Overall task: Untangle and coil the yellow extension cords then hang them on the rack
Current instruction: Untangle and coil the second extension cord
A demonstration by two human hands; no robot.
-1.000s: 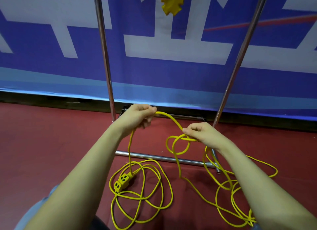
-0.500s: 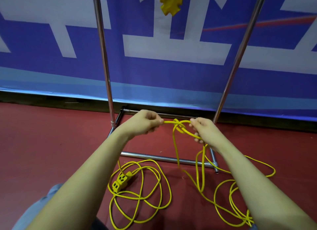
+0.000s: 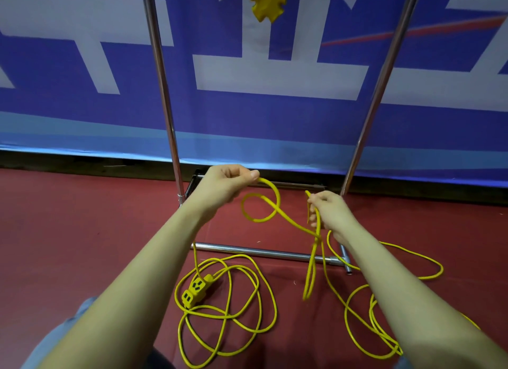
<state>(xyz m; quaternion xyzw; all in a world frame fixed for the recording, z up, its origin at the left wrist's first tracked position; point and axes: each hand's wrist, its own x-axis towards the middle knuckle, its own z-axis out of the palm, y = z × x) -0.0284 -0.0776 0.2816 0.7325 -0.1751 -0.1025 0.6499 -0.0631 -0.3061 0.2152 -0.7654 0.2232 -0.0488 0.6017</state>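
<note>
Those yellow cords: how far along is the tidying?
Done: one cord seems to hang at the rack's top already. In hand: the left hand and right hand each pinch a second cord, with a loop between them. Left: most of it lies loose on the floor, socket end included, uncoiled and not hung.

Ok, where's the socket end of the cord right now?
In the head view the socket block lies on the red floor, lower centre-left, just below the left forearm, among the loose cord loops in front of the rack's base bar.

Two hands, perhaps two cords, one rack.
</note>
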